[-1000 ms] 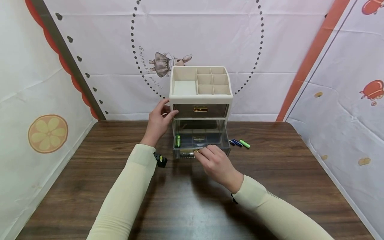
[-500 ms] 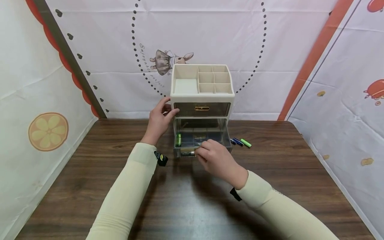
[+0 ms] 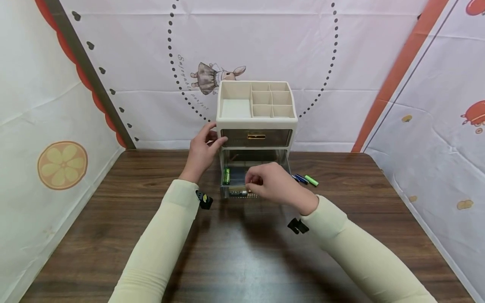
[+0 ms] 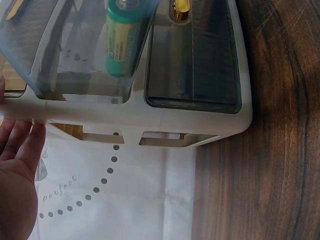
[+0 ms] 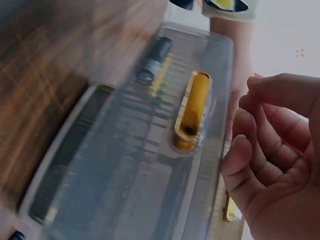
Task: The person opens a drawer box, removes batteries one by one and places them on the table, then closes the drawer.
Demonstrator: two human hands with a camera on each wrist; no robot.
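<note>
A cream desk organizer point(image 3: 257, 120) stands on the table with its clear middle drawer point(image 3: 225, 191) pulled out. My left hand point(image 3: 202, 151) grips the organizer's left front edge, thumb on the front and fingers along the side. A green battery point(image 3: 226, 176) lies in the drawer's left part; the left wrist view shows this green battery point(image 4: 122, 45) through the drawer wall. My right hand point(image 3: 274, 181) hovers at the drawer front, fingers loosely bent and holding nothing. In the right wrist view the fingers are apart from the gold handle point(image 5: 192, 110); a dark battery point(image 5: 155, 60) shows through the plastic.
Several loose batteries point(image 3: 311, 181), blue and light green, lie on the table right of the organizer. Above the pulled-out drawer is a shut top drawer point(image 3: 242, 138); below it, a shut bottom drawer point(image 4: 195, 60). A printed white cloth point(image 3: 151, 75) hangs behind.
My right hand has let go of the drawer handle and risen a little over the drawer front. My left hand keeps its grip on the organizer, and the drawer stays out.
</note>
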